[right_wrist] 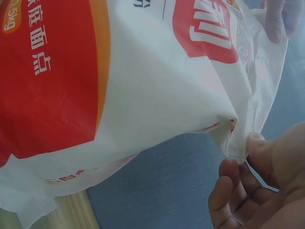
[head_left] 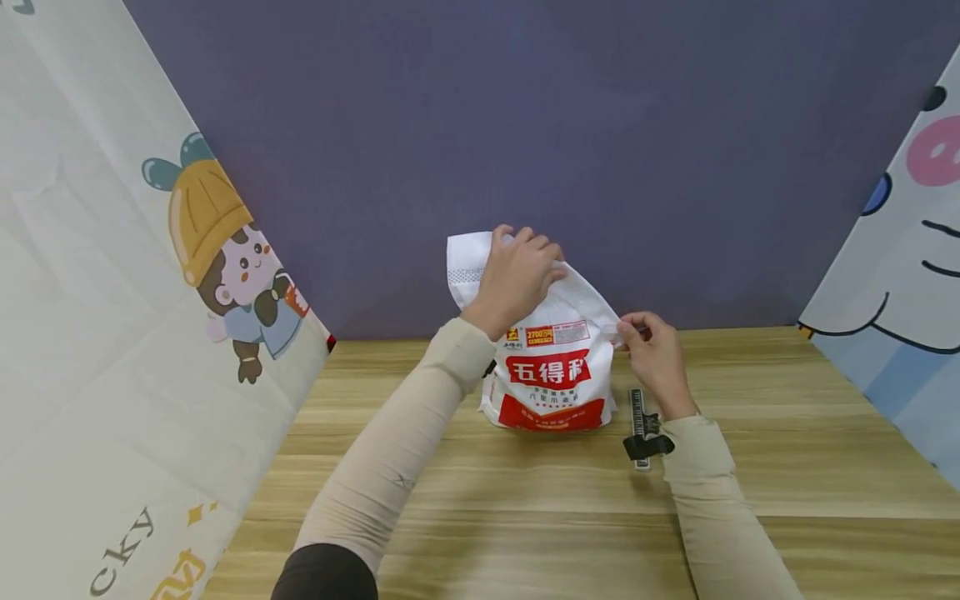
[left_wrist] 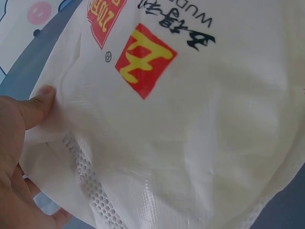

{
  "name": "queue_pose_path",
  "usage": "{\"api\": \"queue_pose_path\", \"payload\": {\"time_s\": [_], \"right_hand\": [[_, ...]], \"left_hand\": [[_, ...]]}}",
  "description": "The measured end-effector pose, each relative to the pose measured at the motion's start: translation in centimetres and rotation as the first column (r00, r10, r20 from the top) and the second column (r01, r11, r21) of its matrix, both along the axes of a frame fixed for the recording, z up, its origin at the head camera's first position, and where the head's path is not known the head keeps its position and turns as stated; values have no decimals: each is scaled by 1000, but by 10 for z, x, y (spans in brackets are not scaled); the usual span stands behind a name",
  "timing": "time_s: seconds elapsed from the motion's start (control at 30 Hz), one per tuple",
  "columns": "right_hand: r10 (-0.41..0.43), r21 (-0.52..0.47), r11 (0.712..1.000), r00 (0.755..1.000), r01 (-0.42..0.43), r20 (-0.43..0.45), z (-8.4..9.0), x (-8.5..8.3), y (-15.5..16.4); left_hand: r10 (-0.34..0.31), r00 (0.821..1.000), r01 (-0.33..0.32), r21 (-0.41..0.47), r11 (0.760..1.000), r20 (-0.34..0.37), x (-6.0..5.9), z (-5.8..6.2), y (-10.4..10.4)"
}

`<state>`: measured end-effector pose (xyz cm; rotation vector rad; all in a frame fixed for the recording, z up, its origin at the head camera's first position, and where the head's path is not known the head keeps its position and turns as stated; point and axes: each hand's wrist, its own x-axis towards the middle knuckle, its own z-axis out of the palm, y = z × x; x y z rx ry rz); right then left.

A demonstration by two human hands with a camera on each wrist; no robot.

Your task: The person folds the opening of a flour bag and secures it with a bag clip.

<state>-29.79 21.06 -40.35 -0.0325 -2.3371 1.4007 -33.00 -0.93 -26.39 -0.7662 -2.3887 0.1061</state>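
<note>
There is one bag, a plump white sack with a sheen, printed with red panels, white Chinese characters and small yellow-and-red emblems (head_left: pixel 551 367). It stands on the desk, a surface of pale, yellowish-brown wood grain (head_left: pixel 570 517), in the middle, near the back edge. A single dotted band (head_left: pixel 465 276) runs along the bag's raised top.

Two bare hands are on it. The left hand (head_left: pixel 522 271) is at the top; its grip is clamped on the upper edge, thumb on the printed face and fingers behind. The right hand (head_left: pixel 654 354) is at the side; its grip is together on a corner of the bag, pinched between thumb and forefinger. Two cream fabric sleeves (head_left: pixel 390 442) cover the forearms.

One narrow black-and-silver object with a black band (head_left: pixel 638 417) shows beside the right wrist; whether it touches the desk, I cannot tell.

Behind the desk rises one plain slate-purple wall (head_left: pixel 555 133). Two white printed panels flank it: the left panel (head_left: pixel 82 275) bears one cartoon figure in a yellow hat (head_left: pixel 251 258), the right panel (head_left: pixel 855 275) a partly seen drawing with a pink oval (head_left: pixel 937 151).
</note>
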Motion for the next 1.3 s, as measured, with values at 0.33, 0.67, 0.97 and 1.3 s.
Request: {"api": "queue_pose_path", "payload": {"time_s": [0.33, 0.67, 0.97, 1.3], "right_hand": [[0, 61, 998, 997, 5, -78, -2, -2, 2], [3, 90, 996, 998, 3, -65, -2, -1, 3], [32, 93, 995, 999, -27, -44, -2, -1, 6], [100, 67, 993, 995, -98, -26, 0, 1, 15]], "left_hand": [[4, 1000, -4, -1, 1000, 9, -1, -1, -3], [-5, 1000, 5, -2, 1000, 6, 0, -2, -4], [-10, 1000, 10, 1, 1000, -4, 1, -3, -4], [-4, 1000, 4, 5, 1000, -5, 2, -3, -3]]}}
